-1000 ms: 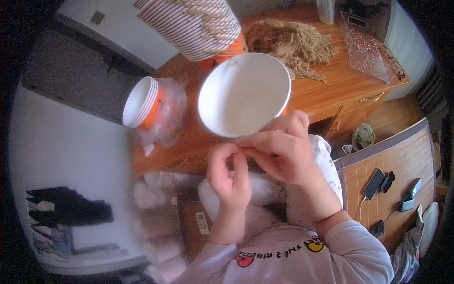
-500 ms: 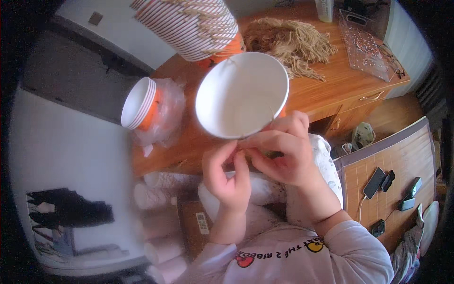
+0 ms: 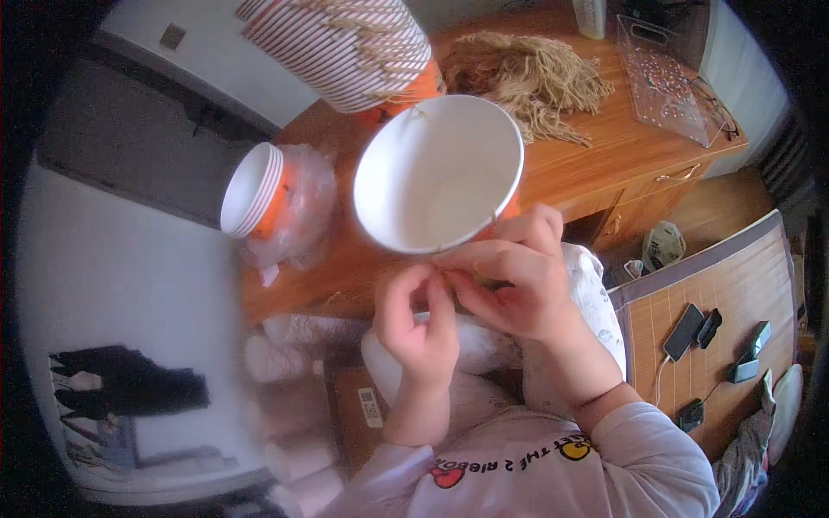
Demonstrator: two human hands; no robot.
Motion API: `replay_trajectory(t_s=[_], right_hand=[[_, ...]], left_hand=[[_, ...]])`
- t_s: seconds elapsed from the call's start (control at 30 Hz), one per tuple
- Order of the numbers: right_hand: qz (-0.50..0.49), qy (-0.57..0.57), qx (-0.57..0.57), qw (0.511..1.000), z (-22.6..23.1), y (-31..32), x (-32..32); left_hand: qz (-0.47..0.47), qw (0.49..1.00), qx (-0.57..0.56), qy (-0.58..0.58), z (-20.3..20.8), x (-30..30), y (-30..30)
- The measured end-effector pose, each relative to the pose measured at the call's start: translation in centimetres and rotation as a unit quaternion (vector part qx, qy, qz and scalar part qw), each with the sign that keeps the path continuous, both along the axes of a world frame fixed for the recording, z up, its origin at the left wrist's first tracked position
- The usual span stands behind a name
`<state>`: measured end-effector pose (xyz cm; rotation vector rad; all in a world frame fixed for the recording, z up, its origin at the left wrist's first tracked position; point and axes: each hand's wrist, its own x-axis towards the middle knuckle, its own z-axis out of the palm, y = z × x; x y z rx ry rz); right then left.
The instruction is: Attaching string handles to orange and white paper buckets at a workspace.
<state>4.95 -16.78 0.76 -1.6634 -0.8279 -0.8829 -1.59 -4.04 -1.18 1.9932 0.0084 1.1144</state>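
Observation:
A white-lined paper bucket with an orange outside leans with its mouth toward me, near the desk's front edge. Short bits of twine show at its far rim and near rim. Just below the near rim, my left hand and my right hand meet fingertip to fingertip. Both are closed in a pinch on the thin twine, mostly hidden between the fingers. My right hand's knuckles are close against the bucket's near side. Behind it rises a tall tilted stack of nested buckets, with twine hanging along its side.
A heap of loose tan twine lies on the wooden desk. To the left, a few nested buckets lie in clear plastic. A clear spotted folder and glasses are at the far right. A phone rests on a mat beside me.
The bucket has shifted very slightly left. The twine at its near rim sits lower now, closer to the edge. My left fingertips have moved slightly toward my right hand; both hands stay pinched.

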Motion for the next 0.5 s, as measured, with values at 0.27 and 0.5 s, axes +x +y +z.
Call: replay_trajectory(t_s=[0.27, 0.5], right_hand=[[0.008, -0.028, 0.004, 1.0, -0.57, -0.01, 0.43], [0.009, -0.038, -0.03, 0.999, -0.47, -0.45, 0.42]], left_hand=[[-0.075, 0.989, -0.122, 0.029, 0.03, -0.41, -0.25], [-0.05, 0.994, -0.096, 0.033, 0.02, -0.35, -0.27]])
